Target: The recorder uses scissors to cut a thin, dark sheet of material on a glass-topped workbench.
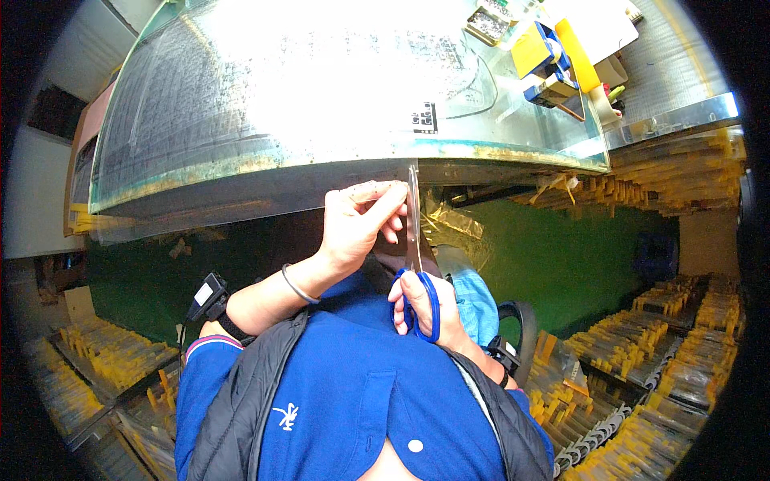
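Person cutting a clear strip with blue-handled scissors at the edge of a glass-topped worktop.

The right hand [425,309] grips the scissors [415,272], blades pointing up along the clear strip [412,210]; the left hand [361,224] pinches the strip just below the worktop [265,164]. Keeping the strip taut should help a straight cut.

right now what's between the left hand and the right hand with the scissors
In the head view, only the scissors' closed metal blades span the gap, running up from the right hand past the left hand's fingertips to the table edge.
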### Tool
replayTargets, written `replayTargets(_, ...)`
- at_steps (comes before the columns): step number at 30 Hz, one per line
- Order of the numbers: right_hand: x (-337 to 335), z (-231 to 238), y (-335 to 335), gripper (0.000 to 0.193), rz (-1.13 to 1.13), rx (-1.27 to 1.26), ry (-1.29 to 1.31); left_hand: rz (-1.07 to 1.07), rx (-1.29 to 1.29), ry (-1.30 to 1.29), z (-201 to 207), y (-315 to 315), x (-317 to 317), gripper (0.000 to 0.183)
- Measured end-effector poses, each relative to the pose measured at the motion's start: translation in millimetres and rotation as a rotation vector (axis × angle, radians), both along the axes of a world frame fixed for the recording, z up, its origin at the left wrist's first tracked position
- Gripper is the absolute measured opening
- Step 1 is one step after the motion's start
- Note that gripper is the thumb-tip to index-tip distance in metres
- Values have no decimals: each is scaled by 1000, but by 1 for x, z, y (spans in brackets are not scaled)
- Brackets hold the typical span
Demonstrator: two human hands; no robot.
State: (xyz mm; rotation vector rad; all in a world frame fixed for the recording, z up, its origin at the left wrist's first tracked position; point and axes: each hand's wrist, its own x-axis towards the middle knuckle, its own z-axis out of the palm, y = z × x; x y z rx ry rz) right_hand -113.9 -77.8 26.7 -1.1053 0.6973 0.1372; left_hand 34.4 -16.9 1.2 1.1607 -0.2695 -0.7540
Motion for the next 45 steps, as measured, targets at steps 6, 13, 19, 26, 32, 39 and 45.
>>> replayTargets(6, -3, -1, -1, 32, 24, -72, 118, -20, 20, 18, 1, 5, -3, 17)
replayTargets(13, -2, -3, 1, 30, -48, -136, 48, -23, 39, 15, -2, 13, -12, 14)
replayTargets(19, 1, 7, -4, 31, 26, -158, 162, -47, 60, 6, 1, 18, -13, 13)
replayTargets(26, 1, -1, 0, 32, -61, -142, 86, -81, 63, -100, -6, 25, -26, 12)
replayTargets(32, 0, 6, -5, 32, -14, -144, 187, -91, 82, -145, -11, 29, -29, 11)
replayTargets(39, 0, 2, -4, 33, -67, -141, 94, -139, 107, -257, -13, 36, -35, 10)
replayTargets(45, 2, 11, -7, 32, -23, -116, 210, -152, 128, -386, -18, 39, -35, 8)
